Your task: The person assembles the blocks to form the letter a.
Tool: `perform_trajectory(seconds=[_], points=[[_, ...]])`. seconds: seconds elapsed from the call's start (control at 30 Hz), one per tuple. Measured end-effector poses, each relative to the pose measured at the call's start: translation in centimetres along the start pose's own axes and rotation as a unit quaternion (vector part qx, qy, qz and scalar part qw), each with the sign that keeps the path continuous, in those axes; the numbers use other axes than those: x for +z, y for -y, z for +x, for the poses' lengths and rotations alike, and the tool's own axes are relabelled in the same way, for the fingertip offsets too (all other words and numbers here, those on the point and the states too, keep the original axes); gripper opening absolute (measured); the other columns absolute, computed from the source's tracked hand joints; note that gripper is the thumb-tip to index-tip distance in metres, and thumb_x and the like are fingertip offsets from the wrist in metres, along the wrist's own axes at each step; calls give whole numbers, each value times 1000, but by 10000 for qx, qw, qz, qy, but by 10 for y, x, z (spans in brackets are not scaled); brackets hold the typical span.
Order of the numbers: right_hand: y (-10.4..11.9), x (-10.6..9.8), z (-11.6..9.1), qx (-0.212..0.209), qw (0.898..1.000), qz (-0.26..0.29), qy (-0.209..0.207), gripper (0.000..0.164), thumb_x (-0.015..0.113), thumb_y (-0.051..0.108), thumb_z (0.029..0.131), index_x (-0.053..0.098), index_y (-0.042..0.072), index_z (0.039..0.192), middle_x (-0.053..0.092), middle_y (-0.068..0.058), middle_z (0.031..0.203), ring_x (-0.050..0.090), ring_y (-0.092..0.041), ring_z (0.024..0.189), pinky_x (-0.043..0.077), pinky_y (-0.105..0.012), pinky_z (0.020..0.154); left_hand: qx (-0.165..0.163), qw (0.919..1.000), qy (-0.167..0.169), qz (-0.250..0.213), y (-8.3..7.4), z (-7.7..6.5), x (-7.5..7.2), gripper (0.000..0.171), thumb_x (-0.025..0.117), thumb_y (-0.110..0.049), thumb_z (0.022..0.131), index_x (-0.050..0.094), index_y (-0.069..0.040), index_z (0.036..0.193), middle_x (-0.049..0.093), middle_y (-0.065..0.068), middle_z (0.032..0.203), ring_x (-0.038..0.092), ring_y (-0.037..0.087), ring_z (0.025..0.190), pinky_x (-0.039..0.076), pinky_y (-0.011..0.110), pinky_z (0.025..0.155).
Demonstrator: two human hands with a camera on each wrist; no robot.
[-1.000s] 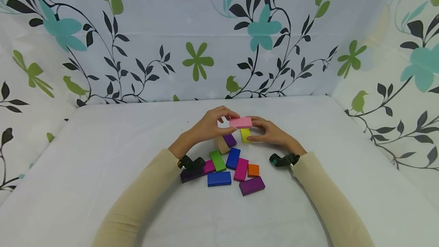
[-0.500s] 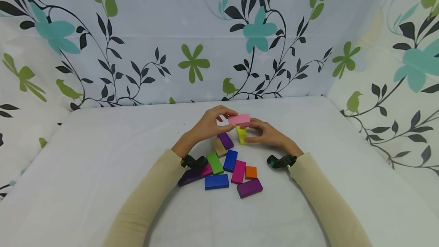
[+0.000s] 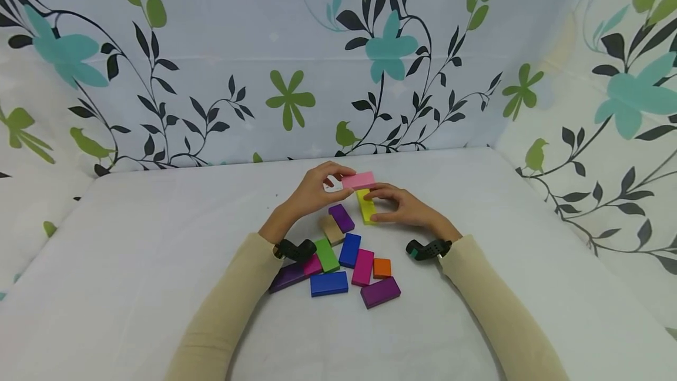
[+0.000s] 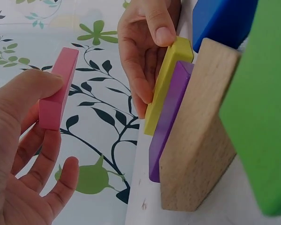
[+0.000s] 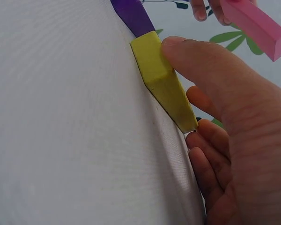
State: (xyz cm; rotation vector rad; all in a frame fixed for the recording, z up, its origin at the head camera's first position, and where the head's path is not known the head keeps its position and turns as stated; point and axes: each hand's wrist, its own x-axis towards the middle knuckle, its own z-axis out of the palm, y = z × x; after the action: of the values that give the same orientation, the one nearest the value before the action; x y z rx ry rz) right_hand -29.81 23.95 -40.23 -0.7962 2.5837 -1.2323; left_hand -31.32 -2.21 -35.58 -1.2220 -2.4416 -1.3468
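Note:
My left hand [image 3: 313,191] pinches a pink block [image 3: 358,180] between thumb and fingers, held up over the table; the left wrist view shows the pink block [image 4: 59,89] clear of the others. At the yellow block [image 3: 366,207], my right hand [image 3: 404,207] has its thumb at one end and its fingers at the far part. Seen from the right wrist, the thumb touches the edge of the yellow block [image 5: 154,58], which rests on the white surface. Beside it lie a purple block [image 3: 341,217] and a plain wooden block [image 3: 331,230].
Nearer the body lie a green block [image 3: 327,255], two blue blocks, a magenta block [image 3: 362,267], a small orange block [image 3: 382,268] and a plum block [image 3: 380,292]. A dark purple block [image 3: 288,277] and another magenta one are near the left wrist. Patterned cloth [image 3: 211,63] hangs behind.
The head view has turned slightly, shifting the scene leftward. My right hand has come a little further left over the yellow block, which now shows more of its length. The pink block stays in my left hand.

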Motion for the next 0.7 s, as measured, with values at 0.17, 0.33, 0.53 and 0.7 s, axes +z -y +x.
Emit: perform_trajectory(seconds=[0.17, 0.33, 0.53, 0.7], points=[[0, 0, 3, 19, 10000, -31, 2, 50, 73, 12, 87, 57, 5, 134, 32, -16, 155, 24, -35, 145, 20, -60, 113, -94, 9999, -78, 16, 3, -4, 0, 40, 73, -14, 88, 63, -3, 125, 62, 12, 119, 56, 25, 106, 51, 45, 86], [0, -2, 2, -8, 10000, 55, -7, 49, 75, 18, 85, 60, 11, 131, 36, -11, 154, 27, -32, 144, 22, -58, 113, -90, 9999, -86, -26, 7, -5, 1, 40, 73, -14, 87, 63, -3, 125, 63, 12, 118, 56, 26, 105, 52, 45, 86], [-1, -3, -1, -122, 9998, 143, 23, 49, 75, 21, 86, 60, 12, 132, 37, -10, 153, 27, -32, 144, 21, -58, 114, -234, 9997, -94, -33, 16, -6, 1, 39, 74, -13, 87, 64, -3, 123, 63, 12, 116, 56, 29, 103, 52, 44, 85], [-4, -2, -1, -158, 9998, 94, -16, 49, 75, 22, 86, 60, 13, 132, 36, -8, 154, 26, -30, 144, 21, -58, 114, -349, 9993, -117, -11, 26, -8, -1, 39, 73, -14, 87, 64, -3, 124, 63, 12, 116, 57, 30, 103, 50, 38, 82]])
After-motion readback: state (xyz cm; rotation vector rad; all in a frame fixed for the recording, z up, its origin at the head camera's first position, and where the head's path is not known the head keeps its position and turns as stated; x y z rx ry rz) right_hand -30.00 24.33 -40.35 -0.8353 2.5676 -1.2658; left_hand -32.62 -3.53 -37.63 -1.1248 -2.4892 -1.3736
